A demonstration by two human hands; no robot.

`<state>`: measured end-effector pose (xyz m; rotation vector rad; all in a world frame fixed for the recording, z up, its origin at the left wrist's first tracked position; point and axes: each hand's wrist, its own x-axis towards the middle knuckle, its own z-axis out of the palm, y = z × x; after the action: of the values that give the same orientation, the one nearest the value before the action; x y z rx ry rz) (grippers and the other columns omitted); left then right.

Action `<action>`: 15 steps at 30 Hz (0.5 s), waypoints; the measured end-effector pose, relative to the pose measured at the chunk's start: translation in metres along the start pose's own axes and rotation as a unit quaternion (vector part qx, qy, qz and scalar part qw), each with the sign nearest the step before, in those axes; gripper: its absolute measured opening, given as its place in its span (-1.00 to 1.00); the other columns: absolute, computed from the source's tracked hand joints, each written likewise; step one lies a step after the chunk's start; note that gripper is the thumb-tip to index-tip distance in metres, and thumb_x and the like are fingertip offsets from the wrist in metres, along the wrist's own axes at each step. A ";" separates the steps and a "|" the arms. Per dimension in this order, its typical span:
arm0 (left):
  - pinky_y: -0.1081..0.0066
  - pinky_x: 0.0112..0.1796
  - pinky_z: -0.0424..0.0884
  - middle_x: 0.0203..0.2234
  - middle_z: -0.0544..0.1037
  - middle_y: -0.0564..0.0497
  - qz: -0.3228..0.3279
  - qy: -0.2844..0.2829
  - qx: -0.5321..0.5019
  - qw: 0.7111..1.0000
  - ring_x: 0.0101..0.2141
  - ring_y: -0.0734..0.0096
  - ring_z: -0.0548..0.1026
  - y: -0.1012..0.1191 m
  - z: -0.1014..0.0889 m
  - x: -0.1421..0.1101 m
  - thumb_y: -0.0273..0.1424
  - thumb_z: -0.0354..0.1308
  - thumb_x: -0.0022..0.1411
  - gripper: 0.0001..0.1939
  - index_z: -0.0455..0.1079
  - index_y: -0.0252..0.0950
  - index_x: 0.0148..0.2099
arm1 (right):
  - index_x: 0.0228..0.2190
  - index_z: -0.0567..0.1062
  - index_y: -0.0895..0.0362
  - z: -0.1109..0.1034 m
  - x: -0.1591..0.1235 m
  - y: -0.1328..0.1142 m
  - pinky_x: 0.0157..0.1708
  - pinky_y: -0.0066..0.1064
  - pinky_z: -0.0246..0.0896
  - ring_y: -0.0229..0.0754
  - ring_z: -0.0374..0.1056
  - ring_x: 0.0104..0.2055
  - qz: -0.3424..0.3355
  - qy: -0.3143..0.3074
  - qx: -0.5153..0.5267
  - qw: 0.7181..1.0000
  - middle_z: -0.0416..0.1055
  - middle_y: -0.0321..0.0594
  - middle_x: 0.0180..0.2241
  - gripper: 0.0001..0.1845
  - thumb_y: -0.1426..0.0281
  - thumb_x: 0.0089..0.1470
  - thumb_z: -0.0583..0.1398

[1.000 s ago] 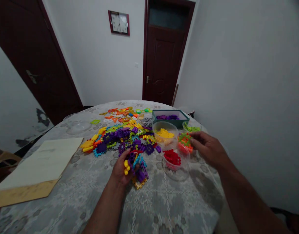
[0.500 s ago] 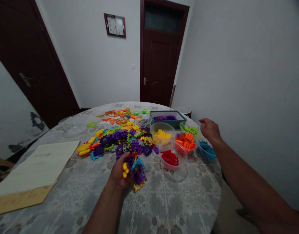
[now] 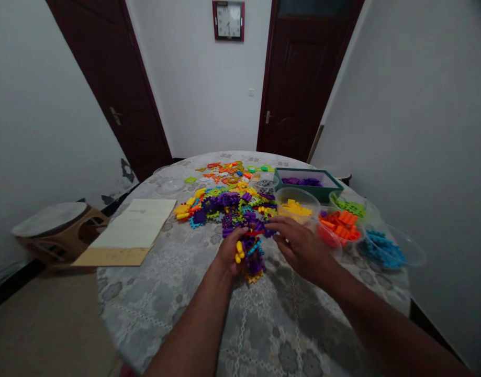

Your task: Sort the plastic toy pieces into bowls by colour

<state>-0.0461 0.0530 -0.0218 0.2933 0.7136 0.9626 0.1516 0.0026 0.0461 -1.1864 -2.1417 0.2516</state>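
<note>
My left hand (image 3: 229, 253) is closed round a clump of joined plastic pieces (image 3: 251, 256), purple, yellow, blue and red, held just above the round table (image 3: 177, 293). My right hand (image 3: 299, 245) hovers right beside that clump, its fingers reaching toward the top; whether they pinch a piece is hidden. Behind both hands lies a spread heap of loose coloured pieces (image 3: 224, 201).
Clear bowls hold yellow pieces (image 3: 297, 207), orange pieces (image 3: 340, 225), green pieces (image 3: 348, 207) and blue pieces (image 3: 383, 248); a teal box (image 3: 305, 180) holds purple ones. A cardboard sheet with paper (image 3: 126, 233) lies left. A stool (image 3: 54, 230) stands beside the table.
My right hand came back from the bowls at the far right to the clump in my left hand. The view swung left, bringing the stool and floor into sight.
</note>
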 end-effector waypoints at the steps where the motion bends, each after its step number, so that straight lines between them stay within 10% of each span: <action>1: 0.50 -0.68 0.38 -0.52 0.61 0.01 0.003 -0.006 0.001 1.000 -0.67 0.41 0.49 0.000 0.000 -0.001 -0.42 0.23 0.23 -0.73 0.50 -0.35 -0.02 | 0.11 0.51 -0.01 0.007 0.003 -0.001 0.22 -0.05 0.29 -0.02 0.39 0.19 0.001 -0.001 -0.005 1.000 0.47 -0.08 0.14 -0.58 0.46 0.28 0.11; 15: 0.50 -0.69 0.35 -0.60 0.55 0.03 -0.010 -0.028 0.032 0.999 -0.71 0.45 0.43 -0.001 -0.004 0.002 -0.43 0.21 0.22 -0.89 0.44 -0.37 -0.21 | 0.04 0.58 0.13 0.042 0.053 0.007 0.14 -0.23 0.33 -0.06 0.50 0.06 0.052 -0.042 -0.031 0.997 0.60 -0.07 0.01 -0.65 0.51 0.25 0.19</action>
<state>-0.0470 0.0535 -0.0261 0.3672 0.6966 0.9108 0.1102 0.0558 0.0359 -1.3467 -2.1769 0.2878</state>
